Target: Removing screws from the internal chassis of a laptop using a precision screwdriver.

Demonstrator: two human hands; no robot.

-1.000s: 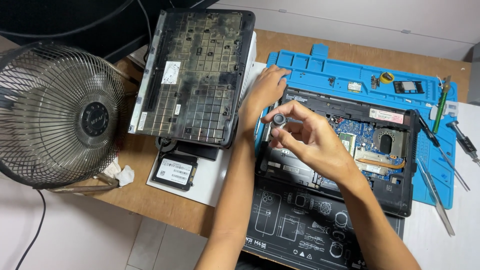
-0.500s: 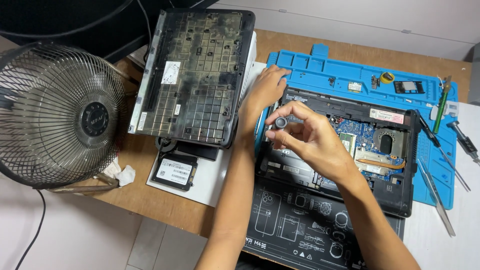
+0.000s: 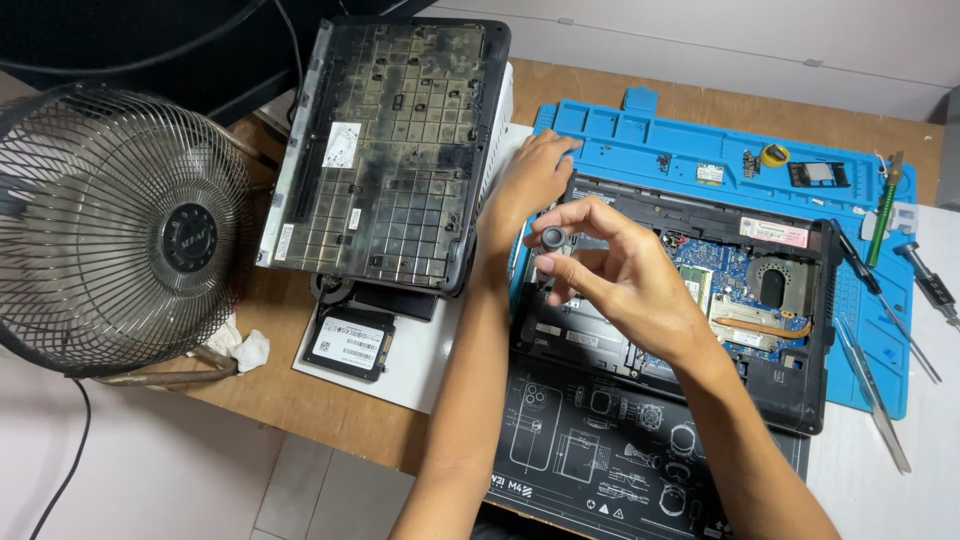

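The opened black laptop base with its blue circuit board and copper heat pipe exposed [image 3: 700, 300] lies on the blue silicone repair mat [image 3: 700, 140], near the middle of the wooden desk, with the round wire-guarded metal fan [image 3: 110, 230] well to the left and the dusty black removed bottom cover [image 3: 390, 150] between them. The step in hand looks like screw work at the base's left rear area. The left hand [image 3: 535, 180] lies flat, fingers together, pressed on the base's back-left corner to steady it. The right hand [image 3: 620, 280] pinches the grey round-capped screwdriver [image 3: 553, 238] between thumb and fingertips, holding it upright over the base's left part. The next move probably calls for keeping the tip seated square and the base pinned. Compared with the earlier frames, little differs: the right hand has barely shifted and the left has not moved.
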